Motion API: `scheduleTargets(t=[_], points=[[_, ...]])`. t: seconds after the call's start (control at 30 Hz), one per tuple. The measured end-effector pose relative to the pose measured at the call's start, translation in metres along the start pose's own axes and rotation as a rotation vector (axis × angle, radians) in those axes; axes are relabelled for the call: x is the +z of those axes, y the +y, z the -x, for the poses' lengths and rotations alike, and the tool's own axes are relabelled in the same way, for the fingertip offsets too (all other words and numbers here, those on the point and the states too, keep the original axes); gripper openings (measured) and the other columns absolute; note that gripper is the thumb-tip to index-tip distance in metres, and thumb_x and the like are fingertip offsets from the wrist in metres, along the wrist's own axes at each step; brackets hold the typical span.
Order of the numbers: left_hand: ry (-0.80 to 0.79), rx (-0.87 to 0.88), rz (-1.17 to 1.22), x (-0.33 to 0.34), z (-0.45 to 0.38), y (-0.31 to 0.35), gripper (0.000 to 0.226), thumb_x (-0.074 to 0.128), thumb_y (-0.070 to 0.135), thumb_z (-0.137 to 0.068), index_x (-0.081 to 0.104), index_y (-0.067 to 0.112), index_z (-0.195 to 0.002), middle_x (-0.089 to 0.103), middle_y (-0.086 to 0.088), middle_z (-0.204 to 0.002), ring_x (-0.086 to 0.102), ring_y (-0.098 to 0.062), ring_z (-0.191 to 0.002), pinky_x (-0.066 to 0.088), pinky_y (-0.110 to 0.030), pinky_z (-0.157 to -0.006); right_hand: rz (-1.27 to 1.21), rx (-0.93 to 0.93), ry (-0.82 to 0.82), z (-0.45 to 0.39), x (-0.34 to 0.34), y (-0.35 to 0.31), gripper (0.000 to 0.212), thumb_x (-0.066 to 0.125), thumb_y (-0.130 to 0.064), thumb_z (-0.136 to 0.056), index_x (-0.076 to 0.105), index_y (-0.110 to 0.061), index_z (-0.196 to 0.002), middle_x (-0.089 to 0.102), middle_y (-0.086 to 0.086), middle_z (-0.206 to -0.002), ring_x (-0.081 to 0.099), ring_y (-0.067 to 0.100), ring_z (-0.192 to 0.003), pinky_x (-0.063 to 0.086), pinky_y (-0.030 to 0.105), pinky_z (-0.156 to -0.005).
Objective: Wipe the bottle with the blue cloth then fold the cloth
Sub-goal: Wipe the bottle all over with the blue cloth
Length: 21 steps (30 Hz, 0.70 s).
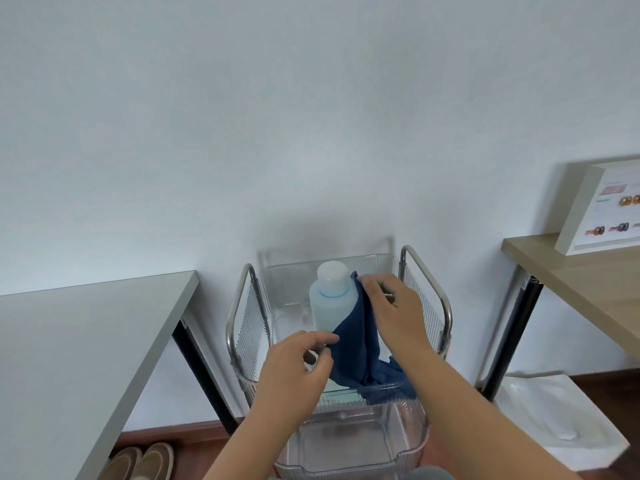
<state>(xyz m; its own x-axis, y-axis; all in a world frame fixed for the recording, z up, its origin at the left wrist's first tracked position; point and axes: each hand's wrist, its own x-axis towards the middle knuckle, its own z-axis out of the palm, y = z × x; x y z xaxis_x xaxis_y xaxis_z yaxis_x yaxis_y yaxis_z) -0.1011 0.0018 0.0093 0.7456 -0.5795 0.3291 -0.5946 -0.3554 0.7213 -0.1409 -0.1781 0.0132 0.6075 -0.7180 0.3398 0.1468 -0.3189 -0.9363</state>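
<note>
Standing against a pale wall: grey table [86, 327], pair of slippers [138, 460] beneath, clear-tiered trolley [242, 327], wooden desk [581, 271] with one picture frame [602, 206]. One translucent bottle [329, 296] upright in top tier. Left hand [298, 372] pinching blue cloth [356, 344] low; right hand [394, 310] pressing cloth against bottle's side.

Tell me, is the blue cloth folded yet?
No. The cloth hangs loose and rumpled against the bottle, pinched by both hands.
</note>
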Motion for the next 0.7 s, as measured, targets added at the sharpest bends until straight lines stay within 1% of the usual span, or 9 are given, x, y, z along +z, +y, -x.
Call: scheduleTargets(t=[0.13, 0.23, 0.3, 0.33, 0.4, 0.47, 0.5, 0.6, 0.7], points=[[0.002, 0.014, -0.002, -0.001, 0.001, -0.005, 0.029, 0.064, 0.022, -0.089, 0.069, 0.049, -0.097, 0.064, 0.028, -0.082, 0.058, 0.002, -0.083, 0.044, -0.007, -0.065, 0.045, -0.156, -0.051, 0.018, 0.0, 0.011, 0.029, 0.052, -0.019, -0.096, 0.067, -0.038, -0.113, 0.065, -0.023, -0.112, 0.058, 0.001, -0.107, 0.046, 0.018, -0.087], [0.094, 0.094, -0.066, -0.017, -0.011, 0.004, 0.02, 0.056, 0.047, -0.086, 0.063, 0.056, -0.103, 0.061, 0.026, -0.087, 0.057, 0.002, -0.085, 0.043, -0.006, -0.064, 0.083, -0.185, -0.075, 0.021, 0.001, 0.014, 0.033, 0.052, -0.017, -0.096, 0.062, -0.035, -0.122, 0.061, -0.026, -0.117, 0.056, -0.001, -0.105, 0.043, 0.008, -0.082], [0.164, 0.187, -0.048, -0.03, -0.031, 0.015, 0.029, 0.054, 0.053, -0.085, 0.062, 0.052, -0.112, 0.058, 0.024, -0.095, 0.056, 0.004, -0.09, 0.041, -0.004, -0.071, 0.04, -0.149, -0.078, 0.022, 0.001, 0.014, 0.032, 0.052, -0.018, -0.098, 0.06, -0.037, -0.123, 0.061, -0.026, -0.117, 0.056, -0.002, -0.103, 0.042, 0.005, -0.079], [0.133, 0.236, -0.048, -0.035, -0.045, 0.022, 0.033, 0.056, 0.052, -0.086, 0.061, 0.049, -0.119, 0.056, 0.024, -0.103, 0.054, 0.006, -0.095, 0.039, -0.001, -0.076, 0.028, -0.142, -0.082, 0.023, 0.002, 0.014, 0.031, 0.051, -0.019, -0.099, 0.06, -0.037, -0.123, 0.06, -0.025, -0.118, 0.056, -0.002, -0.104, 0.042, 0.005, -0.079], [-0.071, 0.297, -0.114, -0.045, -0.074, 0.036, 0.04, 0.061, 0.043, -0.091, 0.057, 0.044, -0.131, 0.053, 0.02, -0.121, 0.05, 0.009, -0.107, 0.035, 0.002, -0.083, 0.02, -0.158, -0.096, 0.025, 0.002, 0.014, 0.03, 0.051, -0.022, -0.099, 0.059, -0.035, -0.125, 0.06, -0.022, -0.122, 0.056, 0.001, -0.106, 0.042, 0.007, -0.081], [-0.299, 0.327, -0.217, -0.054, -0.099, 0.043, 0.04, 0.061, 0.033, -0.095, 0.057, 0.039, -0.134, 0.055, 0.015, -0.132, 0.049, 0.003, -0.117, 0.039, -0.007, -0.093, 0.02, -0.197, -0.112, 0.024, 0.002, 0.013, 0.031, 0.052, -0.022, -0.099, 0.06, -0.036, -0.125, 0.059, -0.022, -0.125, 0.055, 0.002, -0.112, 0.043, 0.011, -0.088], [-0.375, 0.328, -0.224, -0.058, -0.107, 0.044, 0.038, 0.061, 0.029, -0.096, 0.06, 0.036, -0.133, 0.058, 0.013, -0.132, 0.051, 0.0, -0.119, 0.044, -0.017, -0.099, 0.023, -0.218, -0.122, 0.022, 0.001, 0.012, 0.031, 0.053, -0.019, -0.098, 0.061, -0.036, -0.124, 0.058, -0.023, -0.126, 0.053, 0.002, -0.117, 0.043, 0.016, -0.094], [-0.45, 0.318, -0.155, -0.062, -0.116, 0.041, 0.033, 0.062, 0.018, -0.096, 0.066, 0.031, -0.127, 0.062, 0.012, -0.128, 0.054, -0.004, -0.12, 0.048, -0.034, -0.102, 0.053, -0.251, -0.163, 0.013, -0.004, 0.008, 0.04, 0.053, -0.007, -0.096, 0.064, -0.04, -0.116, 0.058, -0.026, -0.127, 0.048, 0.002, -0.124, 0.038, 0.023, -0.103], [-0.418, 0.348, -0.158, -0.06, -0.115, 0.035, 0.033, 0.062, 0.018, -0.096, 0.064, 0.031, -0.127, 0.061, 0.014, -0.128, 0.055, -0.004, -0.119, 0.049, -0.037, -0.1, 0.118, -0.295, -0.194, 0.003, -0.009, 0.003, 0.038, 0.057, -0.004, -0.092, 0.069, -0.035, -0.11, 0.061, -0.026, -0.121, 0.05, 0.001, -0.12, 0.036, 0.015, -0.102]])
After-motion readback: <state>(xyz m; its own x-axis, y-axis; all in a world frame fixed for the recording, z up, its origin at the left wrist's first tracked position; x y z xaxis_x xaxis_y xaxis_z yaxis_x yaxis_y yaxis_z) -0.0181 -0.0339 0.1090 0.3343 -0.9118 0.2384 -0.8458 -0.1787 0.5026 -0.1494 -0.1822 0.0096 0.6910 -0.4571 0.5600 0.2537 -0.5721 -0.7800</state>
